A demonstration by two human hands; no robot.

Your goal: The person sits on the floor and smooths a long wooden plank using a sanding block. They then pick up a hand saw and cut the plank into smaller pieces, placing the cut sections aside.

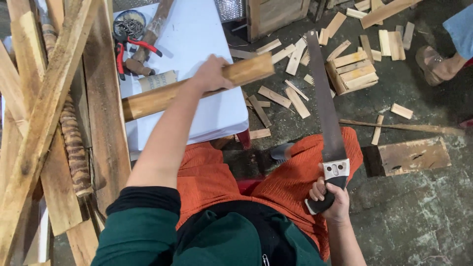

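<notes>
Pole (162, 96): pale wood, smooth and rounded, faint sheen, gripped in left hand (211, 74). Saw (325, 106): dull grey metal blade, matt, lightly stained; black handle, apparently plastic, with pale plate at the neck, gripped in right hand (332, 197). Worktop (197, 34): white, smooth, matt. Pliers (129, 49): red plastic-looking grips, glossy. Planks (44, 123): raw sawn wood, rough, streaked grain. Offcuts (352, 69): light bare wood, unfinished. Floor (419, 216): grey concrete, rough, mottled and worn. Trousers (212, 177): orange cloth, matt, ribbed weave. Sleeve (133, 236): dark green cloth, soft, matt.
</notes>
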